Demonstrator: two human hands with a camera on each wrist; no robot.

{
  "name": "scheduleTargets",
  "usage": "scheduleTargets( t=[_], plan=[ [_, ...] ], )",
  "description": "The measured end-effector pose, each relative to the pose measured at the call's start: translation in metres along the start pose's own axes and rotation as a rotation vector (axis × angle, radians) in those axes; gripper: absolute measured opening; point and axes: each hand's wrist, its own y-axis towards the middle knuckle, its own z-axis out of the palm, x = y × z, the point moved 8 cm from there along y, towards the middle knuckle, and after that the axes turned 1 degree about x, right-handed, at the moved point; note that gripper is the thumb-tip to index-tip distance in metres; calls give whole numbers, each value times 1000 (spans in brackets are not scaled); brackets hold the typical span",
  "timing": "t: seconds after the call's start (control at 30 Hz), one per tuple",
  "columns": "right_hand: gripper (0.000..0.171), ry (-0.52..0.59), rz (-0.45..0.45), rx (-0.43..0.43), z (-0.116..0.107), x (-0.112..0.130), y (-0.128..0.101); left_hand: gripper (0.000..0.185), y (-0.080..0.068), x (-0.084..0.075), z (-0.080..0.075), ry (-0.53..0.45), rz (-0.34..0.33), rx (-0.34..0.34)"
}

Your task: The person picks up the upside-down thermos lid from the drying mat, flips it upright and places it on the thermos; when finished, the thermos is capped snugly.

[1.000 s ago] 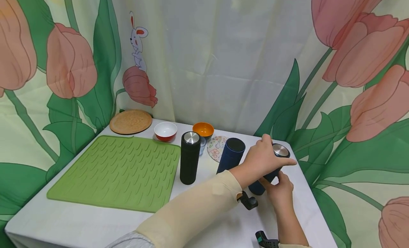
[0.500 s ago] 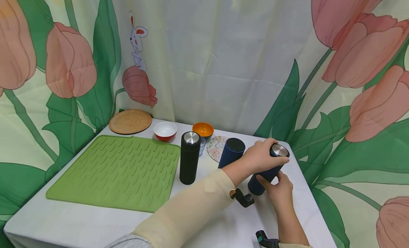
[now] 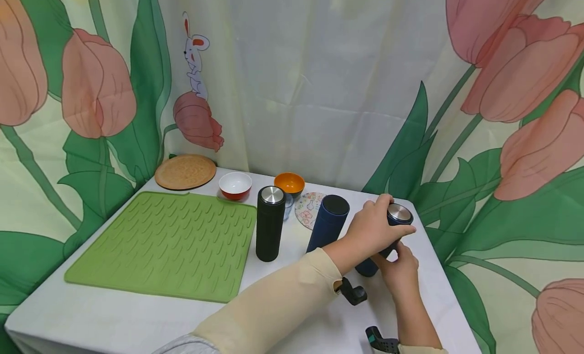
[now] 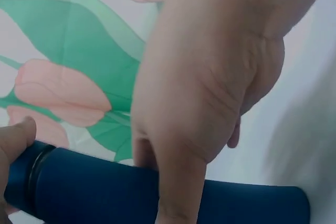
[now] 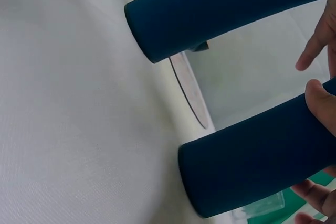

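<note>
A dark blue thermos [image 3: 366, 268] with a steel-topped lid [image 3: 399, 212] leans to the right near the table's right side. My left hand [image 3: 371, 223] spans the lid, thumb in front and fingers behind. In the left wrist view, its thumb lies against the lid end of the blue thermos [image 4: 105, 182]. Below it my right hand [image 3: 402, 273] grips the thermos body, its thumb along the side in the right wrist view. A second blue thermos [image 3: 329, 219], with a dark top, stands just left of my left hand. A black thermos [image 3: 269, 227] stands farther left.
A green ridged mat [image 3: 159, 242] covers the table's left half. Behind are a round wooden board [image 3: 184, 172], a red-and-white bowl [image 3: 235, 184], an orange-lined bowl [image 3: 289, 183] and a floral round plate [image 3: 308, 209]. A clear cup [image 3: 288, 207] is partly hidden by the black thermos.
My left hand has turned back and forth at the lid, its thumb swinging left and then slightly right again. My right hand has kept its hold on the thermos body.
</note>
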Motion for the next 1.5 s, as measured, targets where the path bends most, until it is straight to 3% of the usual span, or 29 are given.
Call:
scheduleTargets(
  t=[0.13, 0.27, 0.4, 0.57, 0.8, 0.93, 1.07, 1.2, 1.33, 1.5],
  plan=[
    [76, -2, -1, 10, 0, 1, 2, 69, 0, 4, -4, -73, -10, 47],
    [81, -2, 9, 25, 1, 2, 2, 87, 1, 7, -4, -134, -84, 21],
    [75, -2, 11, 16, -1, 1, 1, 107, 3, 3, -1, -48, -131, -20],
    [74, 5, 8, 15, 0, 1, 0, 90, 4, -5, -2, 94, -90, -35],
    [85, -1, 16, 28, -1, 3, 1, 65, 7, -7, -10, 36, 29, 108],
    [90, 1, 37, 45, 0, 3, 0, 63, 8, -9, -12, 25, 44, 158],
    [89, 11, 30, 50, 2, 1, 0, 85, 6, -9, -8, 24, -34, 123],
    [82, 14, 11, 40, 1, 0, 0, 106, 5, -9, -3, 96, -109, 40],
    [76, 14, -2, 31, 0, 1, 0, 91, 6, -8, -2, 125, -90, 3],
    [85, 7, 11, 40, 0, 3, 1, 72, 5, -3, -6, 31, -6, 58]
  ],
)
